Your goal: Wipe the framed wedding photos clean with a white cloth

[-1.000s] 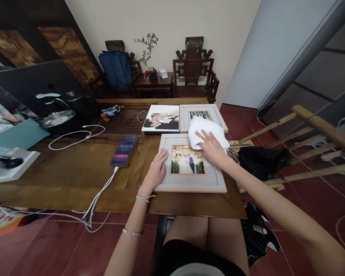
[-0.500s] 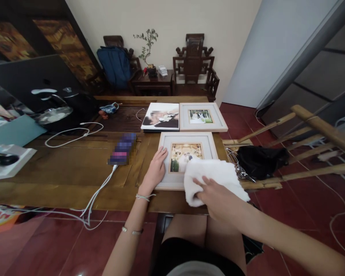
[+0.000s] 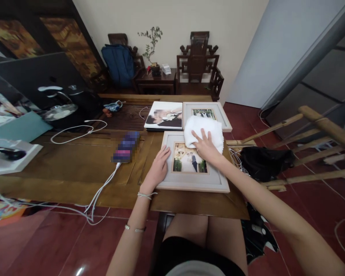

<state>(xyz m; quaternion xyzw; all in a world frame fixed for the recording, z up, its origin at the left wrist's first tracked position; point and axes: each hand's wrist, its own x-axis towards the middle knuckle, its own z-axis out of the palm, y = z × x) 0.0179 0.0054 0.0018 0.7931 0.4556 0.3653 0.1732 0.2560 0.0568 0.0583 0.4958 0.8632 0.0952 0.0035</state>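
Pressing down with its fingers spread, the right hand [image 3: 207, 148] lies on top of a folded, fluffy white cloth [image 3: 207, 124]; whether the thumb pinches the fold from below cannot be told. The cloth covers the far right part of a pale wooden picture frame with a light grey mat [image 3: 189, 181], and in this view also hides the near part of a second pale wooden frame [image 3: 217, 111] behind it; whether it touches that one is unclear. The left hand [image 3: 158, 168] is open, its extended fingers lying together along the left edge of the nearer frame, with a thin pale cord bracelet [image 3: 145, 195] at the wrist.

The nearer frame lies flat, picture side up, close to the front edge of a brown wooden bench [image 3: 74, 163], straight ahead of the person. Its small photograph [image 3: 189, 161] shows pale figures, a dark suit and greenery; the cloth overlaps its upper right corner. Left of the farther frame and just beside it lies a flat, white-bordered picture panel [image 3: 164, 115], partly pixelated, with a black layer beneath.

Farther left on the bench, a pixelated dark blue oblong device [image 3: 127, 145] is joined to white cables [image 3: 102, 188] that hang over the front edge. Right of the bench, a black bag [image 3: 266, 163] lies by a light wooden pole chair [image 3: 317, 117].
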